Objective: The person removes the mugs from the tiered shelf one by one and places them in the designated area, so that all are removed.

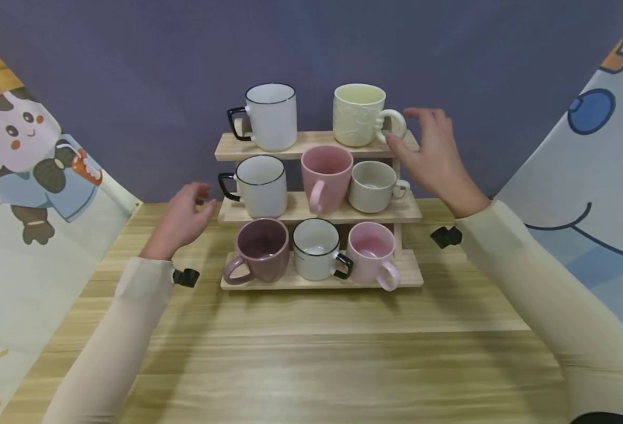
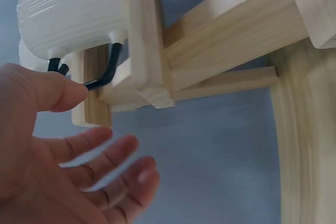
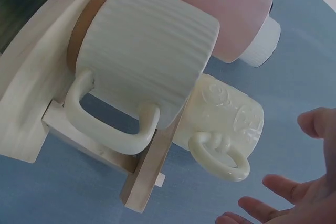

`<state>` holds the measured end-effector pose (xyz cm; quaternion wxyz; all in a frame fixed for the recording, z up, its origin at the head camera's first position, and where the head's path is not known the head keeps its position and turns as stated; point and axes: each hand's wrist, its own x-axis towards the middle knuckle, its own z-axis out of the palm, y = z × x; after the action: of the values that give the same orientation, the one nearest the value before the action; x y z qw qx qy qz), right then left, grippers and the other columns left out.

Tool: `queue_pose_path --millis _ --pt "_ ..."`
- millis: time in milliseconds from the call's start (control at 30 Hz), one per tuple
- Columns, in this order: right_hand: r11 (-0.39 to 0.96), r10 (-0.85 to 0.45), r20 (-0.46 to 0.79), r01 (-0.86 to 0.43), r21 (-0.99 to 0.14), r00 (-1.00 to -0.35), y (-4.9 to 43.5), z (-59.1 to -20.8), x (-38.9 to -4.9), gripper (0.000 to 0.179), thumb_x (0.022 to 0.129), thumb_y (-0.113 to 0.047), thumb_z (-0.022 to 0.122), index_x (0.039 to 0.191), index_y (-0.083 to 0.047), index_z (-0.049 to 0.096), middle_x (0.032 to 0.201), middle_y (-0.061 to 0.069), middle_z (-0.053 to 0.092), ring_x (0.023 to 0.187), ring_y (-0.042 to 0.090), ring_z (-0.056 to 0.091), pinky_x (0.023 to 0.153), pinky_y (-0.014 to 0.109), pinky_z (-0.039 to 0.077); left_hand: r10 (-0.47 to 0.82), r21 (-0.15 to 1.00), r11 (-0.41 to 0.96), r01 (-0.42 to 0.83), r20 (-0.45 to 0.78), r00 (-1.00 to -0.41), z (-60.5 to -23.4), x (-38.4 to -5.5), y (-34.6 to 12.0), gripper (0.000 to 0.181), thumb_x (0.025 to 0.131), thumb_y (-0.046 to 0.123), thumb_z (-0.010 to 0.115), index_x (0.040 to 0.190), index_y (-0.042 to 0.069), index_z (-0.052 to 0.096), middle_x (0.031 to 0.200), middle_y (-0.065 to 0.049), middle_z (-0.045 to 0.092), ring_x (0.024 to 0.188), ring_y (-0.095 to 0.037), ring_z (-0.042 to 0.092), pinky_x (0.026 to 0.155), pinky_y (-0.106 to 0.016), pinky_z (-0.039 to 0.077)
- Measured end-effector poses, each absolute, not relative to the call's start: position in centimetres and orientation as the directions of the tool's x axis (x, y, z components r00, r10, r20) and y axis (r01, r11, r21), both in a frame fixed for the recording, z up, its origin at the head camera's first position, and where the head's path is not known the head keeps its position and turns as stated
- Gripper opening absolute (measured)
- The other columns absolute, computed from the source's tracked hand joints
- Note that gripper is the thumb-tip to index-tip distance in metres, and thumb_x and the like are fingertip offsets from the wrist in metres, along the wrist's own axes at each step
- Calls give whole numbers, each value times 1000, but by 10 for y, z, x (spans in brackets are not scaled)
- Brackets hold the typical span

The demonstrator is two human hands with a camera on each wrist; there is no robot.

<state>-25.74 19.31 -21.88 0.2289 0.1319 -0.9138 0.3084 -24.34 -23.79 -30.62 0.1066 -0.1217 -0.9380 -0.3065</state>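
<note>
My left hand (image 1: 181, 219), fingers loosely spread, hovers left of the three-tier wooden rack (image 1: 319, 285). Nearest to it is the white mug (image 1: 262, 191) with a black handle on the middle tier; in the left wrist view the thumb overlaps the black handle (image 2: 107, 69) and the other fingers stand apart. At the top tier's right end, my right hand (image 1: 438, 154) is beside the pale yellow embossed mug (image 1: 356, 118), thumb tip close to its ring handle. Seen from the right wrist, a gap separates the fingers (image 3: 286, 188) from that yellow mug (image 3: 226, 114).
A tall white mug (image 1: 274, 121) stands top left. A pink mug (image 1: 324, 176) and ribbed grey-white mug (image 1: 370, 191) share the middle tier. Below are a mauve mug (image 1: 271, 259), small white mug (image 1: 314, 265) and light pink mug (image 1: 367, 268). The wooden table (image 1: 311, 365) extends in front.
</note>
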Motion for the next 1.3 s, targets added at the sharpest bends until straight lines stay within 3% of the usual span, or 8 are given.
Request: queue_pose_path --millis 567,1000,1300 --pt "784 -89 442 -336 -522 -893 194 -217 -260 63 92 -40 51 143 -5 37 140 19 32 132 28 22 109 44 21 281 542 696 470 397 -874 -305 -254 -229 46 99 10 41 144 0 33 129 -22 45 110 -36 48 86 -51 41" --pt "784 -101 412 -327 -527 -905 197 -219 -262 60 95 -37 46 143 -3 35 141 21 30 132 31 22 107 49 23 257 546 677 493 453 -854 -300 -248 -227 37 102 14 38 134 -1 45 117 -19 52 98 -32 50 79 -47 41" --pt "787 -96 397 -314 -532 -913 195 -217 -267 61 95 -37 46 144 -4 34 143 20 29 133 30 22 108 48 22 257 488 686 540 531 -807 -300 -246 -229 23 100 12 47 116 1 59 101 -15 60 84 -26 55 71 -42 43"
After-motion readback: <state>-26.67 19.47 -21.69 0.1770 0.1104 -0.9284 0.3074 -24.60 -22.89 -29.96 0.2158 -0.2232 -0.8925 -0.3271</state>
